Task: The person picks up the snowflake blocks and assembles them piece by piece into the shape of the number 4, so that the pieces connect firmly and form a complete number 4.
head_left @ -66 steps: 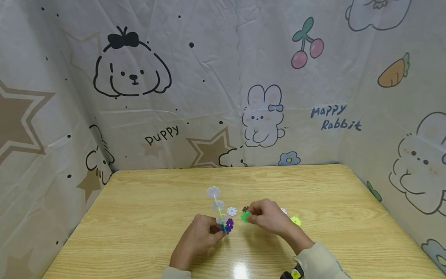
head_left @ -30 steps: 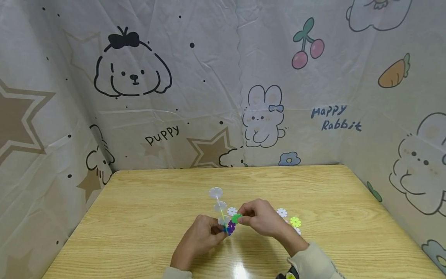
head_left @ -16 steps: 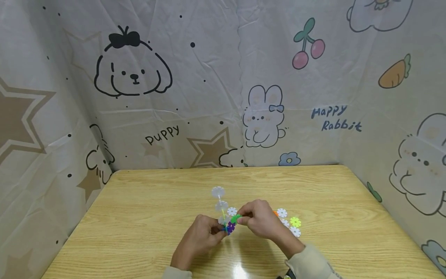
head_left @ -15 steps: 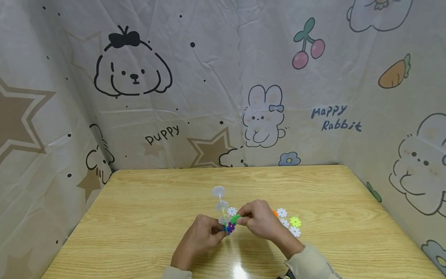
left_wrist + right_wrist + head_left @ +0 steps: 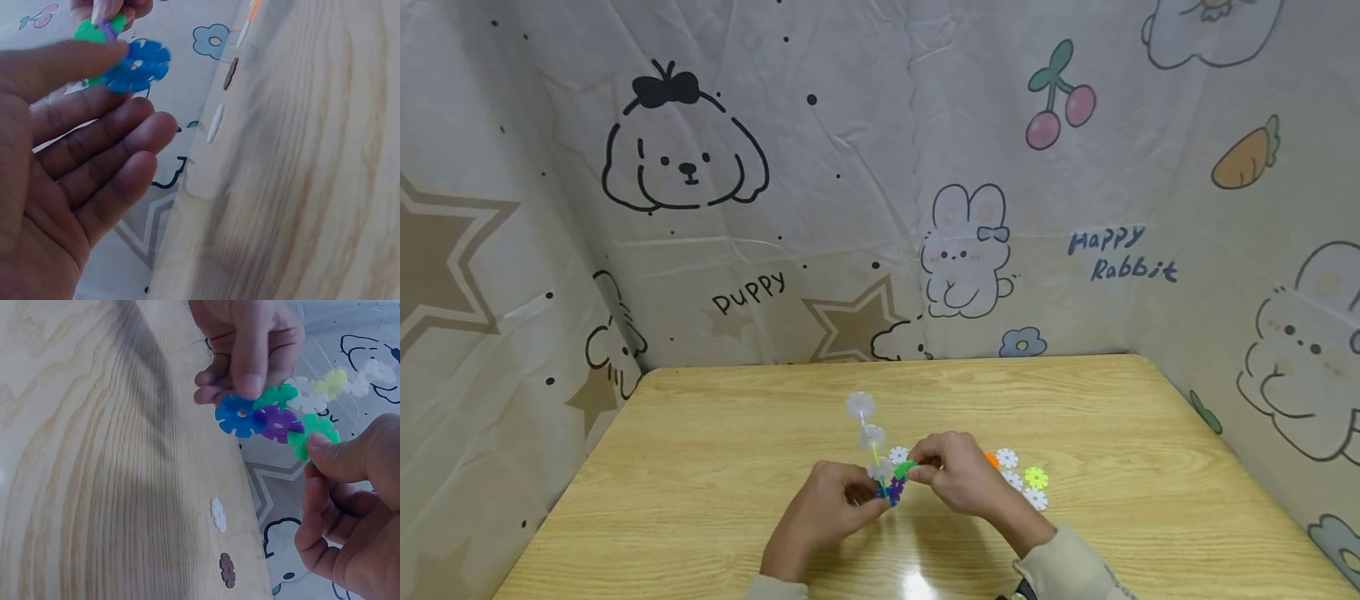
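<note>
My left hand (image 5: 827, 508) pinches a blue snowflake disc (image 5: 232, 420) between thumb and fingers. A purple disc (image 5: 279, 425) is slotted into its edge. From the blue disc also runs a chain: a darker green disc (image 5: 275, 395), a whitish disc (image 5: 306, 392), a yellow disc (image 5: 331, 384) and clear discs (image 5: 378, 374) at the end. In the head view the chain rises upward and leans slightly left. My right hand (image 5: 962, 475) pinches a bright green disc (image 5: 320, 423) by thumb and index finger, its edge meeting the purple disc's rim. Both hands are above the table.
On the wooden table (image 5: 700, 467), a white disc (image 5: 898, 454) lies behind the hands; a brown disc (image 5: 227, 570) lies near it. Right of my right hand lie an orange disc (image 5: 992, 460), a yellow-green disc (image 5: 1036, 477) and several white discs (image 5: 1035, 498). Printed cloth (image 5: 850, 167) surrounds the table.
My right hand has brought the bright green disc leftward to the purple disc, and the green disc has turned more edge-on. The left hand's chain swayed right, then back left.
</note>
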{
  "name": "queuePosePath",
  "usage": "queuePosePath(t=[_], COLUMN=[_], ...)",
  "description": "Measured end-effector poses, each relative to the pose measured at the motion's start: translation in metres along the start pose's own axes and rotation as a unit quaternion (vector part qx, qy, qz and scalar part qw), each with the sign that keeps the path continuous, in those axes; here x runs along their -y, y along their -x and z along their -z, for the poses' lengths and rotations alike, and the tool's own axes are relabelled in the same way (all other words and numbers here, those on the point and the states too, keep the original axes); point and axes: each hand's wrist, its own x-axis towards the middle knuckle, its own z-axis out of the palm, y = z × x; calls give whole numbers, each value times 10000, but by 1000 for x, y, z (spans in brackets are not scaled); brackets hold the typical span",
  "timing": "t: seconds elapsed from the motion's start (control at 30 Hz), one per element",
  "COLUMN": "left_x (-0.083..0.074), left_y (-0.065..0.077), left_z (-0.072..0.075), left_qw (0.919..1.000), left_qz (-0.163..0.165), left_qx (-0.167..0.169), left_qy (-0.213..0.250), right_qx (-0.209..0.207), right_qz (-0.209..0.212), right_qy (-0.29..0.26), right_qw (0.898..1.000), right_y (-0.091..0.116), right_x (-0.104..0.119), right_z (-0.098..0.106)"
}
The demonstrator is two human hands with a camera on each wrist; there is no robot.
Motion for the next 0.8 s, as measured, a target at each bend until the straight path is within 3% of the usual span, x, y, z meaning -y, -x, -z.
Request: queuePosePath(t=[0.37, 0.8], left_x=[-2, -4], left_y=[3, 0], left_z=[1, 1], left_qw=[9962, 9938], left_qz=[-201, -437], left_qx=[-822, -912], left_qy=[-227, 461], right_qx=[108, 241], right_qz=[-19, 33], right_qy=[-110, -318], right_qw=[9999, 9992], right_y=[2, 1], right_x=[1, 3], right_z=[-2, -9])
